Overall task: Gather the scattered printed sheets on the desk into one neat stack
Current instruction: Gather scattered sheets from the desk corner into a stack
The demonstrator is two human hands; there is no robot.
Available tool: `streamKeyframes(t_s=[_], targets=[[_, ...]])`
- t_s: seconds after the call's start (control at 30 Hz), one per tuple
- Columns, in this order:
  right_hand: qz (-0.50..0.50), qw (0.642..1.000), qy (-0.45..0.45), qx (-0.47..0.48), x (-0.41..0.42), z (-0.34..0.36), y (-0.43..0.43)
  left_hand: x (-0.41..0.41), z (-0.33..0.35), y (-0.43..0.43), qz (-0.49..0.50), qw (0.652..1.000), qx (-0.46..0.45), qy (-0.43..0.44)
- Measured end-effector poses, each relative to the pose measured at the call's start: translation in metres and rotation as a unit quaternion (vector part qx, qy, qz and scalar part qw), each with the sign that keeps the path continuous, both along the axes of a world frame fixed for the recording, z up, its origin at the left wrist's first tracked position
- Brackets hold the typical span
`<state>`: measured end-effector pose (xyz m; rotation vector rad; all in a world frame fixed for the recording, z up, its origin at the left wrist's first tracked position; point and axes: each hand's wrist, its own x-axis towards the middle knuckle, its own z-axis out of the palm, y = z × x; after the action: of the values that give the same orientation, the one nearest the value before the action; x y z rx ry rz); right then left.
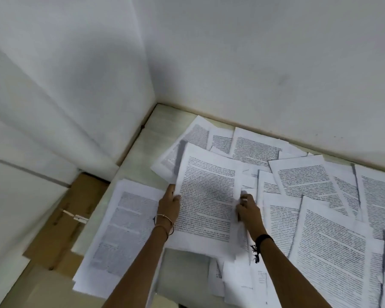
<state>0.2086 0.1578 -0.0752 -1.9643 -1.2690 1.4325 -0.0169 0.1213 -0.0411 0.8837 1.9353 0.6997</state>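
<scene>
Several printed sheets (pixel 316 185) lie scattered and overlapping across the pale desk (pixel 162 127). A small stack of sheets (pixel 122 232) sits at the desk's left edge. My left hand (pixel 169 203) grips the left edge of a large printed sheet (pixel 207 201) lifted slightly in the middle. My right hand (pixel 248 210) pinches the same sheet at its right edge, fingers curled over it. More sheets (pixel 238 283) lie under my right forearm near the front.
White walls meet in a corner behind the desk. Left of the desk, lower down, lie brown cardboard pieces (pixel 60 221) with a white clip-like item (pixel 78 217). Bare desk surface shows at the far left corner and near the front middle.
</scene>
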Motion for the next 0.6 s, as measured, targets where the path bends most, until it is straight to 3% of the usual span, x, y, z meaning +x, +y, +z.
streamKeyframes(t_s=[0.3, 0.47, 0.6], targets=[[0.094, 0.989, 0.114, -0.013, -0.115, 0.013, -0.059, -0.104, 0.019, -0.073, 0.104, 0.98, -0.035, 0.166], [0.133, 0.984, 0.112, -0.045, -0.157, 0.009, -0.103, -0.14, 0.013, -0.112, 0.114, 0.969, -0.099, 0.195], [0.164, 0.981, 0.079, -0.059, -0.166, 0.007, -0.119, -0.154, 0.005, -0.129, 0.112, 0.974, -0.102, 0.167]])
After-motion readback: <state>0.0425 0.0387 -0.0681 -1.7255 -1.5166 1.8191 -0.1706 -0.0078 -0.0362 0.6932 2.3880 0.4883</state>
